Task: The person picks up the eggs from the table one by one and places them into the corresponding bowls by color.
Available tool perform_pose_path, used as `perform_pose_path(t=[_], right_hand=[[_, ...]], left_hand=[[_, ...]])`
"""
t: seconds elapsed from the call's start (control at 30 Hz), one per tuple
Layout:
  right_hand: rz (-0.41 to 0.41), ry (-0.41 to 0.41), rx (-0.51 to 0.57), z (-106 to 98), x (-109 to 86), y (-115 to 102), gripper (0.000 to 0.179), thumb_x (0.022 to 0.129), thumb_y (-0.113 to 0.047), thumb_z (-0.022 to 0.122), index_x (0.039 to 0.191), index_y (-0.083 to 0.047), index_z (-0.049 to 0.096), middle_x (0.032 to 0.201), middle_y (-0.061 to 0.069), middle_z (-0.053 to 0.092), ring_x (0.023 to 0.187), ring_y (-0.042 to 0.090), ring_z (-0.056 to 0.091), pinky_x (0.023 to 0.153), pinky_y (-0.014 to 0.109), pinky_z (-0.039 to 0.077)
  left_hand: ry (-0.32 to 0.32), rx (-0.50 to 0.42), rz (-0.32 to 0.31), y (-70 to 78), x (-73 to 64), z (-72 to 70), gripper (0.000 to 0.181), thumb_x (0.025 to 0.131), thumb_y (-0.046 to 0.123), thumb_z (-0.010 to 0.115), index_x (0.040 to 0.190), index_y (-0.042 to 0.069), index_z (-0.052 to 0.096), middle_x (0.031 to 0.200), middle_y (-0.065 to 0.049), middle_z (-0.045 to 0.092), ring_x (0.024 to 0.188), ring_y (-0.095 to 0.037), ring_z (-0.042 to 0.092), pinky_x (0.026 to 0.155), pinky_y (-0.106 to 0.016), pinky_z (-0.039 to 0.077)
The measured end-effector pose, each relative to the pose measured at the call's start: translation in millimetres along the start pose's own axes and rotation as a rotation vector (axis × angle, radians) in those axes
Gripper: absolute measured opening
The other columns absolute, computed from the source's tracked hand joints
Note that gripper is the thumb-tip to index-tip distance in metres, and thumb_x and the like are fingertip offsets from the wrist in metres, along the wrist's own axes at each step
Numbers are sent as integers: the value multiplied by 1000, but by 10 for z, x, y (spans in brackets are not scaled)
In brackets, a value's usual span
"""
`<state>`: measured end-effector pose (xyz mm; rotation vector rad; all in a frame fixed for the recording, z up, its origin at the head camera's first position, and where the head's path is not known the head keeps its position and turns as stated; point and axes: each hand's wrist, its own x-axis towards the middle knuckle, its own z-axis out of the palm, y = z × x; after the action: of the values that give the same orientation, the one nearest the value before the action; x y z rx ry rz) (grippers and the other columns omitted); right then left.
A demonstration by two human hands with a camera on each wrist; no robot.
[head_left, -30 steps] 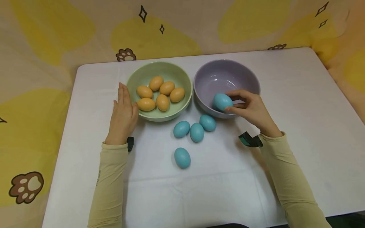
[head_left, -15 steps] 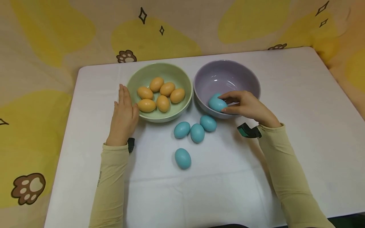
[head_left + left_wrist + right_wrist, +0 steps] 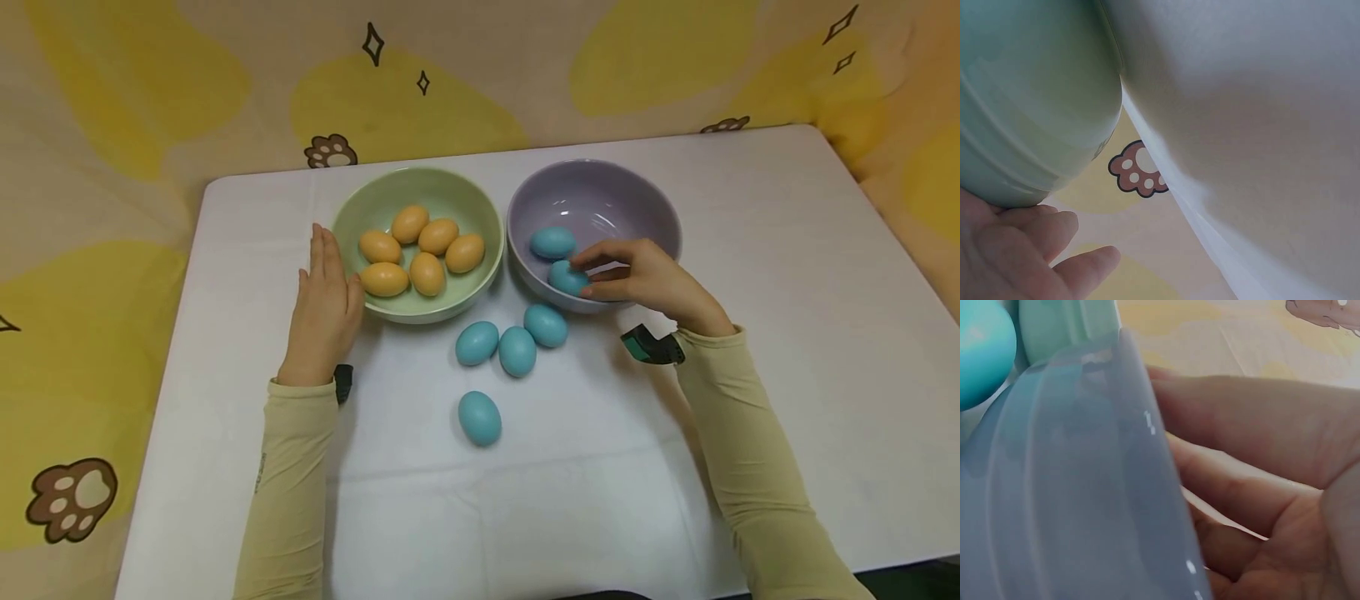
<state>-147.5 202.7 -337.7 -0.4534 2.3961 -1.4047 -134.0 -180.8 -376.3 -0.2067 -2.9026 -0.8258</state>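
My right hand [image 3: 642,279] reaches over the near right rim of the purple bowl [image 3: 600,179], thumb and fingers at a blue egg [image 3: 567,279] low inside it. A second blue egg [image 3: 553,242] lies just behind that one. In the right wrist view, the bowl wall [image 3: 1085,487] hides the fingertips. My left hand [image 3: 322,308] rests its straight fingers along the left side of the green bowl [image 3: 465,196], which contains several orange-yellow eggs [image 3: 410,224]. Seen from the left wrist, fingers [image 3: 1054,231] lie close to the green bowl's rim.
Several more blue eggs [image 3: 517,352] lie on the white tablecloth [image 3: 570,500] in front of the bowls, one of them [image 3: 480,418] nearer to me. The two bowls stand side by side. A yellow patterned cloth [image 3: 480,75] hangs behind the table.
My right hand has moved left and lower into the purple bowl with the blue egg. A second blue egg there has come into view and shifted left. The left hand stays put.
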Motion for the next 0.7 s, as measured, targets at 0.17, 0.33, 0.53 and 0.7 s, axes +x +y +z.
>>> perform_pose_path(t=[0.17,0.33,0.53,0.7], right_hand=[[-4,71,81,1,-30,-14,32,81,-5,72,111,3,65,111,14,64,100,24,63,80,24,51],[-11,115,141,9,-58,-57,32,81,-5,72,111,3,65,109,15,64,94,20,66,78,26,52],[-4,112,181,48,-95,-119,31,82,-8,72,112,-1,65,108,12,65,93,20,67,79,26,52],[-32,87,211,128,-117,-169,32,82,-6,72,112,1,65,108,16,64,91,23,67,80,28,52]], left_hand=[[10,-3,3,-4,2,3,60,99,17,28,147,-9,4,156,-19,-1,142,-30,9,107,-60,14],[11,-4,3,-12,3,6,60,98,19,27,147,-9,4,156,-19,-1,142,-30,8,107,-60,13],[2,-5,-3,-10,2,5,60,98,19,26,147,-8,3,156,-19,-2,143,-28,6,107,-59,13],[-2,-4,-6,-8,5,6,60,99,19,26,147,-9,3,156,-19,-2,143,-27,5,108,-59,12]])
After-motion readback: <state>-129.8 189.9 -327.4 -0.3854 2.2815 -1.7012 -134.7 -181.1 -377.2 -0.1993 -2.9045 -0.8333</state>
